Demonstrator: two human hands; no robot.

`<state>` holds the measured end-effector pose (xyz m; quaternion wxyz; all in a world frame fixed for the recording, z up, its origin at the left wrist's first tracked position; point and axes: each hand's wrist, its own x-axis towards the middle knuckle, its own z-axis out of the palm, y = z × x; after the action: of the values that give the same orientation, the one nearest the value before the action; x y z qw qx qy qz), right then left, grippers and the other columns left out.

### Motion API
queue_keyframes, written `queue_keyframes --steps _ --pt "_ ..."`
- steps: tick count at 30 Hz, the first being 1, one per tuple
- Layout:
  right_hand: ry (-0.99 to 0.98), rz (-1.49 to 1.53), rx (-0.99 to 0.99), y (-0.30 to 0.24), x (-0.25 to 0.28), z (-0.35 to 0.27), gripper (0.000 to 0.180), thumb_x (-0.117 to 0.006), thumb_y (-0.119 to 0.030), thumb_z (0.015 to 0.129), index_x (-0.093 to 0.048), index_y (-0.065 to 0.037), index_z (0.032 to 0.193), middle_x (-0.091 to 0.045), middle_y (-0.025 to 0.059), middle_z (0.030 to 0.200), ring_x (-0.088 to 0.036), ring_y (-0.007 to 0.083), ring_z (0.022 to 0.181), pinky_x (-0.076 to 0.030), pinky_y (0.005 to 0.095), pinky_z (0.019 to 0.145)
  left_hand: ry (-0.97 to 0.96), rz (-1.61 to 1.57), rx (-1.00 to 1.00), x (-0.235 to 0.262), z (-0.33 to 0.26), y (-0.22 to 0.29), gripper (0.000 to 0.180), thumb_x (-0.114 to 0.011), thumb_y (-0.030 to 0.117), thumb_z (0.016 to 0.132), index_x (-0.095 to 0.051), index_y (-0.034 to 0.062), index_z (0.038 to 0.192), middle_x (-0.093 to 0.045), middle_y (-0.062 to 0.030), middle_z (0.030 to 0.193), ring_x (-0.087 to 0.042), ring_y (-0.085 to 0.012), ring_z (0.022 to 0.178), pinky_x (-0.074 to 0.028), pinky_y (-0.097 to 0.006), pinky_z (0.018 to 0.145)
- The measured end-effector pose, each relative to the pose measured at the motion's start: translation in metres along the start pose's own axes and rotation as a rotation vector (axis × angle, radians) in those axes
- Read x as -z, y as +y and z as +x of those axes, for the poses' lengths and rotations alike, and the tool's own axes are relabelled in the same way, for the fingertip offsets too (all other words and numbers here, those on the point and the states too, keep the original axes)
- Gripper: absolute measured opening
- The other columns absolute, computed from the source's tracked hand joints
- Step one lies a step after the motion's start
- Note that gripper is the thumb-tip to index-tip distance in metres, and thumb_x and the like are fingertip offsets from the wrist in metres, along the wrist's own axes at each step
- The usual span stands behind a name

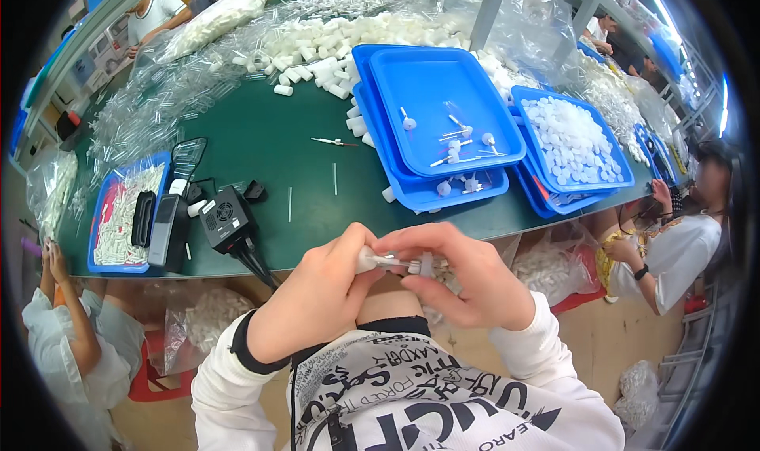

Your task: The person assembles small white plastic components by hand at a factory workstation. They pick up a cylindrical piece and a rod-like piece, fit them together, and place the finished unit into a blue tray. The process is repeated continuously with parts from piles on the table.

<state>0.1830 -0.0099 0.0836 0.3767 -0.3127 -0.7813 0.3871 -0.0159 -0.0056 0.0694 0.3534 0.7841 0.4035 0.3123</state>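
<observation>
In front of my lap, just off the near table edge, my two hands meet over a small white and clear plastic assembly. My left hand (315, 283) is closed, pinching a white plastic cap (366, 259) between thumb and fingers. From the cap a clear tube-like part (387, 261) runs toward the right. My right hand (484, 286) curls round the other end, its fingers closed on a pale plastic piece (425, 266) with a flat end. Exactly how the parts join between the fingertips is too small to make out.
Stacked blue trays (431, 75) hold several stemmed white parts; another blue tray (518, 95) holds white discs (571, 138). At left are a tray of small white pieces (127, 213) and a black device (229, 220) with cables. White cylinders (340, 43) heap behind. Co-workers sit on both sides.
</observation>
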Motion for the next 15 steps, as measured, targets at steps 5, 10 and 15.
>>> queue_keyframes --steps 5,10,15 --pt "-0.001 -0.157 0.109 -0.007 -0.013 0.01 0.04 -0.057 0.01 0.079 -0.049 -0.001 0.116 -0.051 0.0156 0.121 -0.06 0.0232 0.093 -0.05 0.0302 0.076 -0.068 -0.077 -0.109 0.012 -0.014 -0.016 0.018 -0.055 -0.004 0.08 -0.045 -0.0018 0.094 -0.057 -0.0205 0.084 -0.058 -0.0411 0.076 -0.047 -0.042 0.063" --pt "-0.152 -0.259 0.064 -0.027 -0.028 0.02 0.053 -0.062 0.006 0.078 -0.045 -0.004 0.128 -0.047 0.0146 0.123 -0.06 0.0242 0.091 -0.05 0.0323 0.074 0.007 0.223 -0.183 0.014 -0.03 -0.027 0.023 -0.055 -0.006 0.073 -0.045 -0.0025 0.094 -0.052 -0.0176 0.082 -0.057 -0.038 0.077 -0.047 -0.041 0.067" --pt "-0.301 0.011 -0.324 -0.036 -0.025 0.035 0.068 -0.066 0.002 0.078 -0.035 -0.004 0.137 -0.051 0.0142 0.124 -0.059 0.0107 0.076 -0.048 0.0239 0.068 -0.149 -0.057 -0.122 0.027 -0.035 -0.042 0.028 -0.057 -0.006 0.078 -0.047 -0.0025 0.103 -0.06 -0.018 0.095 -0.061 -0.037 0.086 -0.05 -0.04 0.071"
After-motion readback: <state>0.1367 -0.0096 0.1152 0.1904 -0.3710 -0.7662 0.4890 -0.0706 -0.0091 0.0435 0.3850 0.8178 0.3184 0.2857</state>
